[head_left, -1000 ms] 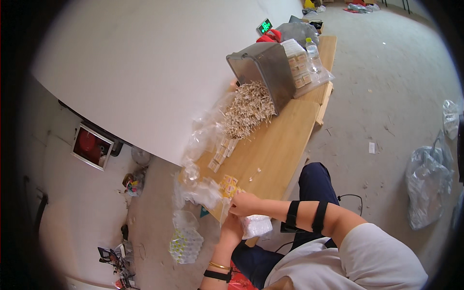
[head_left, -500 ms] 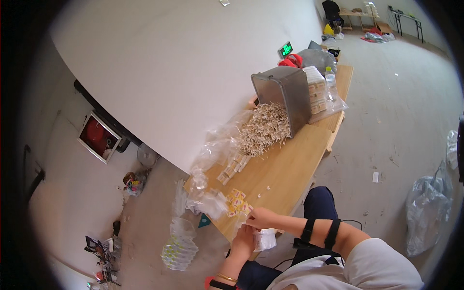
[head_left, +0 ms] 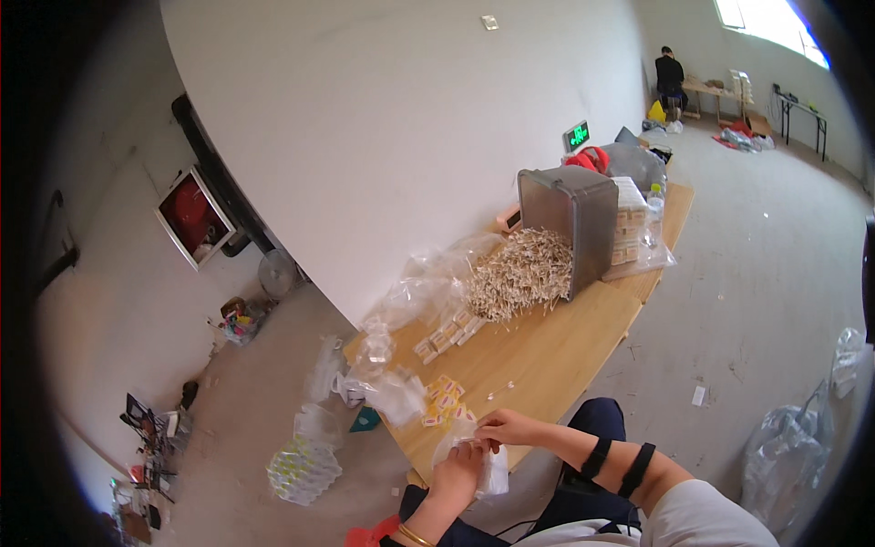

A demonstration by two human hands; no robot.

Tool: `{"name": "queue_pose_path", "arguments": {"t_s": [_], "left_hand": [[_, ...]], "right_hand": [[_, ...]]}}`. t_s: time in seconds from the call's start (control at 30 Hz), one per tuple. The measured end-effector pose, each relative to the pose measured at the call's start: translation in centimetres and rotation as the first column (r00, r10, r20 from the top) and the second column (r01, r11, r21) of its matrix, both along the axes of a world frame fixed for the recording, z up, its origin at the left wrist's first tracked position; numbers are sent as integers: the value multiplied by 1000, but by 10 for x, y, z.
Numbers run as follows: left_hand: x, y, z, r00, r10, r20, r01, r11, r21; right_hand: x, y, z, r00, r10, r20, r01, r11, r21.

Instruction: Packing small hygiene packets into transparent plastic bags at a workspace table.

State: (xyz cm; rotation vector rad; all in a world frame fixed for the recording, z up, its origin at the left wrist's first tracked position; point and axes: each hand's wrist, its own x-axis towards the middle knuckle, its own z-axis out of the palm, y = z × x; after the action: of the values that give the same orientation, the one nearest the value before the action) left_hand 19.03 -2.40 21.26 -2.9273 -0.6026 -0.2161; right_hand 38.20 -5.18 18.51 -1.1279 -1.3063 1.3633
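My left hand [head_left: 456, 476] and my right hand [head_left: 504, 427] meet at the near edge of a wooden table [head_left: 556, 351]. Both grip a small clear plastic bag [head_left: 493, 471] with something white in it; my right fingers pinch its top. Just beyond the hands lie several small yellow packets [head_left: 443, 399]. Farther along the table a grey bin [head_left: 570, 221] lies tipped on its side, and a heap of small pale sticks [head_left: 524, 271] spills from it.
Crumpled clear bags [head_left: 415, 292] crowd the table's left end. A bag of yellow-green items [head_left: 303, 468] sits on the floor to the left, a large plastic sack [head_left: 786, 454] to the right. Another person [head_left: 670, 75] sits at a far table.
The view has swung upward and shows more of the room. My hands have stayed together on the bag at the table's near edge.
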Motion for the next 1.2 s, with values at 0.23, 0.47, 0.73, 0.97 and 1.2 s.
{"name": "queue_pose_path", "arguments": {"t_s": [0.23, 0.47, 0.73, 0.97, 1.2], "left_hand": [[18, -5, -10, 998, -66, -8, 66, 990, 128], [20, -29, 9, 977, 171, 128, -151, 978, -147], [16, -10, 21, 984, 82, 160, -19, 932, -363], [-5, -14, -58, 970, 201, 136, -114, 873, -474], [-3, -11, -49, 984, 166, 62, -134, 927, -350]], "right_hand": [[50, 2, 14, 913, 323, 250, -281, 941, -190], [145, 102, -36, 827, -287, 483, 341, 940, -25], [161, 277, -103, 410, -651, 639, 559, 733, 388], [117, 327, -101, -23, -443, 896, 613, 702, 363], [118, 343, -95, 584, -411, 700, 608, 793, -42]]}}
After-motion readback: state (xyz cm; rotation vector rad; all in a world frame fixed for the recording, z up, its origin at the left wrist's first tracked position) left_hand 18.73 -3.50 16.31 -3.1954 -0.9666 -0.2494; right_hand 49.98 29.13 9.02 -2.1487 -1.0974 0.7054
